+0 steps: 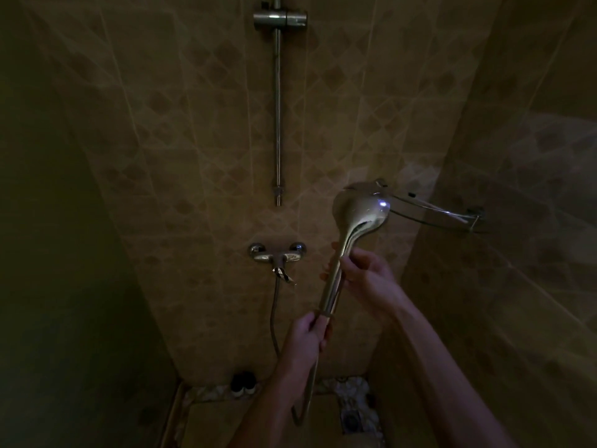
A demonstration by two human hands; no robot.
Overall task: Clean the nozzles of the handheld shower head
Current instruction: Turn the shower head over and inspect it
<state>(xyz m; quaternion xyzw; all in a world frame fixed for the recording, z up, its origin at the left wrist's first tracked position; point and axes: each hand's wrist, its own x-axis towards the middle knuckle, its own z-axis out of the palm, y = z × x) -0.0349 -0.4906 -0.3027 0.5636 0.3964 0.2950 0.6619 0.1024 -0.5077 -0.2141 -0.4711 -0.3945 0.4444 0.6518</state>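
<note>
Dim shower stall, we hold the shower head (361,211) with both hands. Our left hand (306,334) is fisted around the bottom end of the handle, fingers closed tight on it where the hose (275,318) joins; the hose loops down below those fingers and runs back up to the mixer tap (277,252) on the tiled wall, off to the left of both hands. Our right hand (365,273) grips the handle higher up, fingers wrapped round it from the right, thumb on the near side, fingertips poking out past the left edge. The round chrome head sits just above the right-hand fingers, tilted up and to the right, its back toward us; nozzle face turned away, not visible. Glass corner shelf (436,210) is right behind the head, above and right of the right fingers; touching or not, cannot tell. Slide rail (277,108) with its holder bracket (279,19) rises well above the fingers, to the upper left. Floor drain (352,420) is down below the hands, between our forearms. Small dark bottles (242,384) stand at the wall foot, below left of the left fingers.
</note>
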